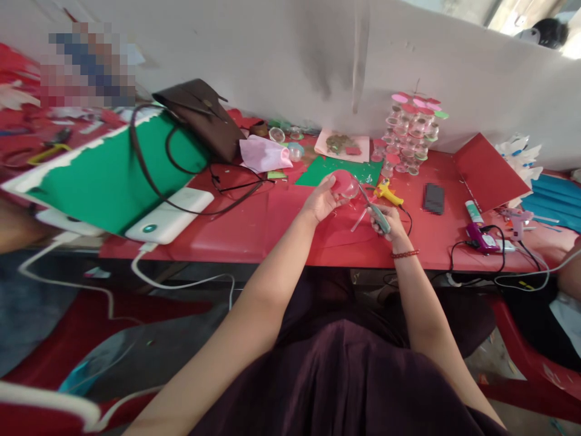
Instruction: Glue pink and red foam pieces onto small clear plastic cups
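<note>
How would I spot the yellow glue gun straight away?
On the red table, find the right hand holding a green-handled tool. Just beyond that hand, left of the dark rectangular object, lies the glue gun. Bright yellow sets it apart from that neighbour.

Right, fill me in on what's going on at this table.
A person holds a clear cup with a red disc on it in the left hand. The right hand grips a green-handled tool, its tip close to the cup; whether they touch is hard to tell. A yellow glue gun lies on the red table just beyond the right hand. Farther back stands a stack of clear cups with coloured discs among them.
</note>
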`<state>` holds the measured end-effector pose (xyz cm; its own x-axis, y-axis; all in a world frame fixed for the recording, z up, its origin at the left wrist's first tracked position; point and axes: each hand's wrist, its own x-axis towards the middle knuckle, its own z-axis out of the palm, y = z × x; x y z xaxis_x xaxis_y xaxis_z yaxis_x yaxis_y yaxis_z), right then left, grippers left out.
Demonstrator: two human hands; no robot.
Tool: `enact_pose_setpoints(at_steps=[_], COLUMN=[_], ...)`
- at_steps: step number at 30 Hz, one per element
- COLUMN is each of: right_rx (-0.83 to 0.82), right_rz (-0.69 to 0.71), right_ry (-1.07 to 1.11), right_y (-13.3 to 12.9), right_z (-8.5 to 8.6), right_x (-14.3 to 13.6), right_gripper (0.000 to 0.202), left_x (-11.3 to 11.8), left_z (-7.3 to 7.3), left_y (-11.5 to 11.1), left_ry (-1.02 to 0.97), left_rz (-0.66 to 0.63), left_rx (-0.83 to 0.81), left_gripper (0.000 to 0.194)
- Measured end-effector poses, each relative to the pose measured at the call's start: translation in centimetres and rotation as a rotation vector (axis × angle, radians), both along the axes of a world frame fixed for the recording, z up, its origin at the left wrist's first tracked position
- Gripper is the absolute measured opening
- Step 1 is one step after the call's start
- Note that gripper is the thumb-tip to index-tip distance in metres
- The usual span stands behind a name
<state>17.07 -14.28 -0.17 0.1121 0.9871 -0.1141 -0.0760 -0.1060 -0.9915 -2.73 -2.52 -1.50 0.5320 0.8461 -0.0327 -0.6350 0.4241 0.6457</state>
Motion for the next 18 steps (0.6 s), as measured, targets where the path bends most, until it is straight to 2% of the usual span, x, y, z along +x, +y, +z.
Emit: enact_pose_setpoints(at_steps=[3,10,18], right_rx=[0.003,0.010,0.019], right_rz=[0.003,0.023,0.037], right_ry=[-0.003,-0.024,-0.024], right_y=[0.00,-0.04,0.16], right_z=[-0.07,-0.20,-0.50], right_x=[0.05,0.11,0.17], right_gripper=[0.053,0.055,0.056], left_x=[0.03,-0.06,0.15], left_z=[-0.07,-0.10,-0.28], left_y=[0.11,0.35,0.51], left_ry=[-0.005,0.010,-0.016], left_rz=[0.080,0.149,0.172], left_rx=[0.045,0.025,0.023], left_gripper=[0.043,0.044,0.045])
